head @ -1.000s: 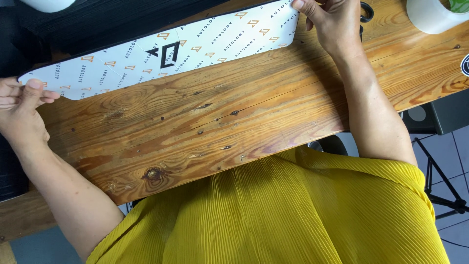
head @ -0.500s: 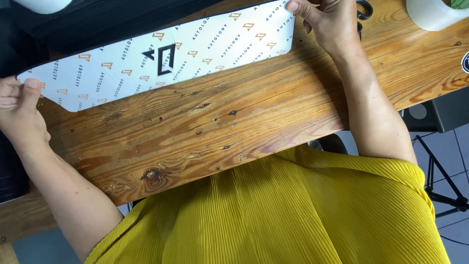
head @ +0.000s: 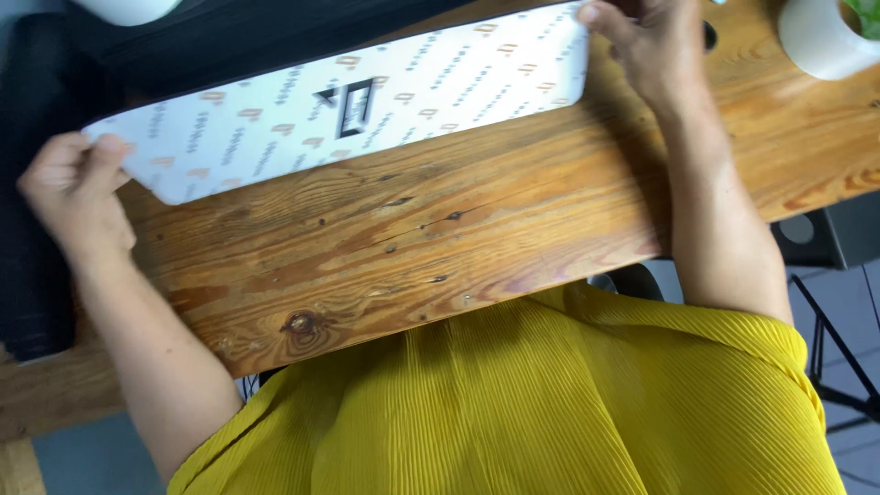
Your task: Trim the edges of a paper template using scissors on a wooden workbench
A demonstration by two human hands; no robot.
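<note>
Left hand (head: 73, 197) had its fingertips pinched on the near-left corner of the long white sheet (head: 357, 115), thumb on top, the other fingers curled under the edge. Right hand (head: 655, 50) did the same at the far end – thumb pressed on the top face at the corner, the rest of the fingers hidden behind it, so I couldn't tell how they were spread.

The sheet itself was a stiff-looking white strip with rounded corners and a pattern of small marks, plus a dark square-ish symbol near the middle. It ran from about 9 o'clock up toward 1 o'clock across the wooden table (head: 440, 247), tilted, with its far edge over a dark surface (head: 238, 37) at 11 o'clock.

As for progress – my read was that the sheet was gripped at both ends and partly lifted off the wood, not lying flat, so the handling was underway and nothing was set down or finished.

White pot (head: 820, 37) with a bit of green sat at 1 o'clock, well apart from the sheet.
</note>
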